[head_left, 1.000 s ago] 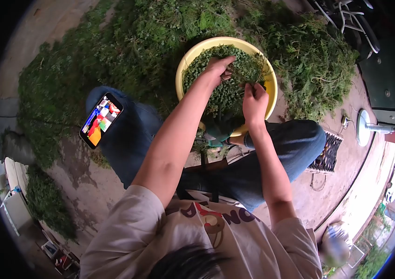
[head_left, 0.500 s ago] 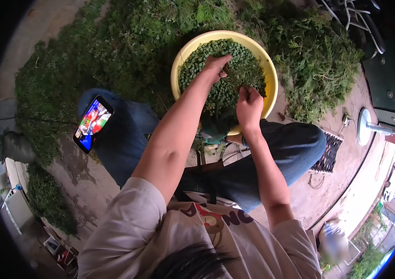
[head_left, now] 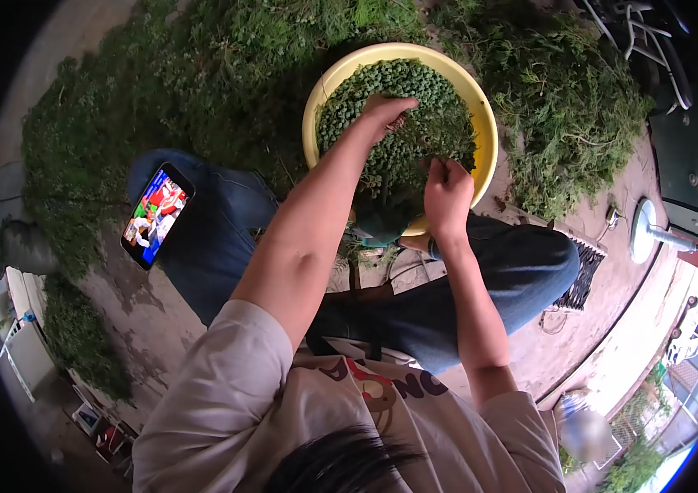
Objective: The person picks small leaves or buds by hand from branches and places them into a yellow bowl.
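Observation:
A round yellow basin in front of me is filled with small green berries. Over the berries, my left hand is closed, its thumb pointing right and its curled fingers partly hidden underneath. To its lower right, inside the basin's near rim, my right hand pinches with thumb and forefinger. A leafy evergreen sprig lies between the two hands, its lower end at my right fingertips. Whatever the left fingers hold is too small and shaded to make out.
Heaps of cut evergreen branches spread behind and left of the basin, with another pile at right. A phone with a lit screen rests on my left knee. A pedestal with a round base stands at far right.
The view has shifted slightly. My left fingers look more curled in over the berries, while my right hand keeps its pinch in about the same place. The phone's picture has changed.

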A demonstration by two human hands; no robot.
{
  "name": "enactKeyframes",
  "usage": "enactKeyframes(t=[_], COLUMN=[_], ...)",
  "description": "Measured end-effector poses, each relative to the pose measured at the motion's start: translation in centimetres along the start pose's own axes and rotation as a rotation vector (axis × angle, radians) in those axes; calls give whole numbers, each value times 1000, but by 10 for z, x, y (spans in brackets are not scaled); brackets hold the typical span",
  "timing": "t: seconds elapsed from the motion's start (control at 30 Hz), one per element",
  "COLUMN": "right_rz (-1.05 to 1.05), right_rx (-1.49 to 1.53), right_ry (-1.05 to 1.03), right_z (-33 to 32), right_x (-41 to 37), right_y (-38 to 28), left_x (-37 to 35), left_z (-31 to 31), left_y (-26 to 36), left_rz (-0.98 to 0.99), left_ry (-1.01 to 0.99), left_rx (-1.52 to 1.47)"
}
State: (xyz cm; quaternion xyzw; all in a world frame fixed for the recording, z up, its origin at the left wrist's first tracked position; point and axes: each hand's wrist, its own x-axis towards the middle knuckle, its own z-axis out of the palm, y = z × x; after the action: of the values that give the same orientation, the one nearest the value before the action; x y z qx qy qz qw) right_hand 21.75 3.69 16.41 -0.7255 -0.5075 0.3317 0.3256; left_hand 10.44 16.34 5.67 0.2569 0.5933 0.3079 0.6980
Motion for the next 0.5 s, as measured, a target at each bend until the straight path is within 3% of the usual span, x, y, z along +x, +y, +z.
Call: enactKeyframes(t=[0.13,0.33,0.5], right_rz=[-74,-40,-44], right_rx=[9,-23,-4], right_ry=[23,1,18], right_z=[1,-2,-3], right_x=[-2,-3,0], right_y=[3,0,8], left_x=[-2,25,33], left_z=[10,3,7], left_y=[0,-7,-4], left_rz=[6,107,71], left_ry=[183,157,100], left_rx=[112,396,594])
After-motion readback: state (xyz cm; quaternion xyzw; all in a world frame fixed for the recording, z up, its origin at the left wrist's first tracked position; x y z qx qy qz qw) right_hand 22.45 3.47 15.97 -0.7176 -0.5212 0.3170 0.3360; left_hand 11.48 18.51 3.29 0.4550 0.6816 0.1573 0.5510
